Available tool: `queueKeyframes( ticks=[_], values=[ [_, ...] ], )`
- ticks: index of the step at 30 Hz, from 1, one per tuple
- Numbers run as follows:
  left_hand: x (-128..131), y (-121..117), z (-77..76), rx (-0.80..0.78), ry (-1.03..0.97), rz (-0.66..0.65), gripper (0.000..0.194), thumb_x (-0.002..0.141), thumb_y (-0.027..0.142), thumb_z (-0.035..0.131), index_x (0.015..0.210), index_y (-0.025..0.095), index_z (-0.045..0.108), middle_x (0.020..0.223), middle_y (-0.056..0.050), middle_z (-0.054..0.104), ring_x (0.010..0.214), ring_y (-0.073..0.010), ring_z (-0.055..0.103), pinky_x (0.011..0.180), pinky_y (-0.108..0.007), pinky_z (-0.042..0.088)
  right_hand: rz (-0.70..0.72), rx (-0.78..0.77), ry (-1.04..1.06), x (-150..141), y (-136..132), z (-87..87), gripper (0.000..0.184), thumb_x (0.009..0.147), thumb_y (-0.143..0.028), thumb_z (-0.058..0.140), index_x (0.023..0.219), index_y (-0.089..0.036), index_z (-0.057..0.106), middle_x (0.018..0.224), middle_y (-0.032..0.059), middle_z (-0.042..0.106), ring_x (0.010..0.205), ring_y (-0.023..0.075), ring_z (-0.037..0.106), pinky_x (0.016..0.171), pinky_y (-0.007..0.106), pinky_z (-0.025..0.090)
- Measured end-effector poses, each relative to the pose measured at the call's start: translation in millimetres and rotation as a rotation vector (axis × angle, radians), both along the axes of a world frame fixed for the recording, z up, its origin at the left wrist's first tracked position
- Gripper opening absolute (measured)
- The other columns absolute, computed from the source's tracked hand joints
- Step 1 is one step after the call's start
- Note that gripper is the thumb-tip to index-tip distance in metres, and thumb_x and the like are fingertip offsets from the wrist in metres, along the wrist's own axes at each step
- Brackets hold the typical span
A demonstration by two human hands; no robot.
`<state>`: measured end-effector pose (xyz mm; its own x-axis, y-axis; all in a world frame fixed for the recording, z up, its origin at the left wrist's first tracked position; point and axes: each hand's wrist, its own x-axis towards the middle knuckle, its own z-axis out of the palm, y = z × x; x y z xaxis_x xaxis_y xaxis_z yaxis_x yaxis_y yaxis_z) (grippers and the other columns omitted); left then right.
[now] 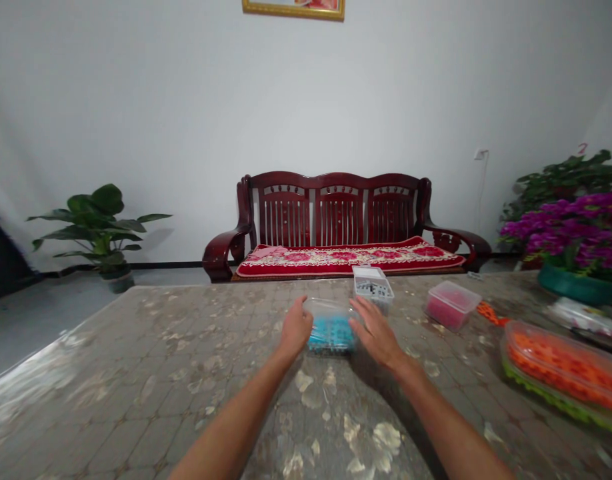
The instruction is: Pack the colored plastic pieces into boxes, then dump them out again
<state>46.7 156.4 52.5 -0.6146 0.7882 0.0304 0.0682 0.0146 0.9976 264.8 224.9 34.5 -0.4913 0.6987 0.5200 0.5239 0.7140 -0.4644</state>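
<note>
Left grip [297, 326], right grip [377, 335] flank clear box [331, 331]

The wall [186, 100] is pale and plain, with a dark strip [183, 264] along the bottom. A picture [293, 7] in a gold frame [293, 13] hangs up high, cut off at the top. Below it is a shiny red-brown wood sofa [339, 210] with a red flowery mat [351, 259]. On the left, a leafy green plant [101, 223] stands on the gray floor [19, 333]. A white plug [480, 154] is on the right. The light is soft.
</note>
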Motion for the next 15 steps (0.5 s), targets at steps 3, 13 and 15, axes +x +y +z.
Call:
queueKeyframes(
  ticks=[3,13,15],
  values=[
    [7,0,-0.2,-0.003,0.158,0.002,0.043,0.075,0.001,0.064,0.112,0.021,0.07,0.106,-0.01,0.073,0.122,-0.03,0.063,0.108,-0.035,0.046,-0.002,0.068,-0.257,-14,-12,0.8,0.056,0.102,-0.044,0.046,0.149,-0.015,0.055,0.161,0.016,0.046,0.152,0.0307,0.037,0.125,0.052,0.029],
    [8,-6,6.8,0.091,0.474,-0.298,0.04,0.075,0.003,0.072,0.108,0.026,0.073,0.145,-0.009,0.063,0.153,-0.0307,0.036,0.13,-0.046,0.013,0.031,0.079,-0.412,-21,2,5.9,0.053,0.104,-0.036,0.045,0.151,-0.013,0.051,0.159,0.0171,0.049,0.149,0.0283,0.043,0.124,0.048,0.033],
    [6,-4,5.6,0.104,0.473,-0.367,0.034,0.076,0.008,0.077,0.104,0.026,0.073,0.134,-0.01,0.071,0.145,-0.032,0.047,0.129,-0.047,0.018,0.036,0.059,-0.418,-23,4,4.5,0.054,0.104,-0.036,0.044,0.151,-0.012,0.051,0.158,0.0177,0.05,0.149,0.0284,0.043,0.124,0.047,0.033]
  ],
)
